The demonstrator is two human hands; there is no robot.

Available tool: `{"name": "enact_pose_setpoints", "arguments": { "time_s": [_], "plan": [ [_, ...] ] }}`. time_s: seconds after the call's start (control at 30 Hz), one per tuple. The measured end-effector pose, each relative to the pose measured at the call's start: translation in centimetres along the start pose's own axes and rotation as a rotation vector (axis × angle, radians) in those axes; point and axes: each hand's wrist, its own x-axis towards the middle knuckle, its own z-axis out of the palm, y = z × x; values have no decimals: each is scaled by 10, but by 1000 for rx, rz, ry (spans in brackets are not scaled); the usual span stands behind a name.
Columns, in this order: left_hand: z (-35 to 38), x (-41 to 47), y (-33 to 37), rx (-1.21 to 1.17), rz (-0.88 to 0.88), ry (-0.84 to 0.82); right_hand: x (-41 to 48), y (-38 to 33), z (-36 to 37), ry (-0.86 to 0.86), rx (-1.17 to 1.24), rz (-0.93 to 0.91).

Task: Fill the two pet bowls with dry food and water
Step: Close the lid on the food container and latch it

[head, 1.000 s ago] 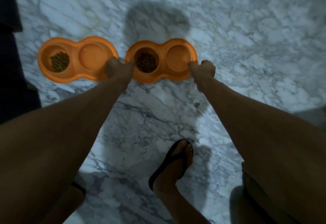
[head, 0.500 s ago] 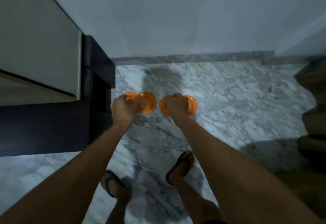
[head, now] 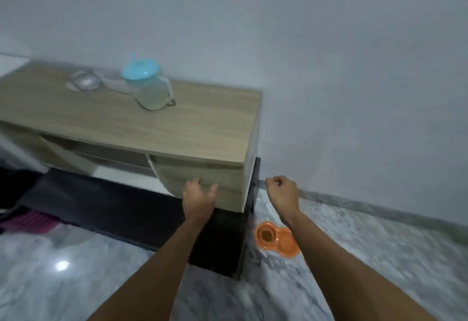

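Head view showed both hands raised and empty in front of a low wooden cabinet (head: 177,128). The left hand (head: 198,198) had its fingers spread and loose, gripping nothing; the right hand (head: 282,191) was loosely curled, also around nothing. An orange double pet bowl (head: 276,239) sat on the marble floor (head: 379,244) beside the cabinet's dark base, partly hidden by the right forearm; its nearer well held something dark, probably dry food, and the blur hid whether the other well held water. The second bowl was not visible. On the cabinet top stood a clear jug (head: 152,90) with a blue lid, well apart from both hands.

The step in hand was probably fetching water. Doing it well called for taking the jug by its handle, supporting its base with the other hand, carrying it level, then pouring low and slowly into the empty well only.
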Motion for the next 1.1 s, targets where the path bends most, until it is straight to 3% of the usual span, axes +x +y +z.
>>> {"name": "enact_pose_setpoints", "arguments": {
  "time_s": [0.43,0.77,1.1],
  "plan": [
    [-213,105,-17,-116,-9,248,-27,-173,205,-205,12,-182],
    [-309,247,-45,-96,-48,305,-11,-279,361,-267,-3,-243],
    [-378,373,-81,-54,-59,290,40,-358,466,-261,-48,-219]
  ]
}}
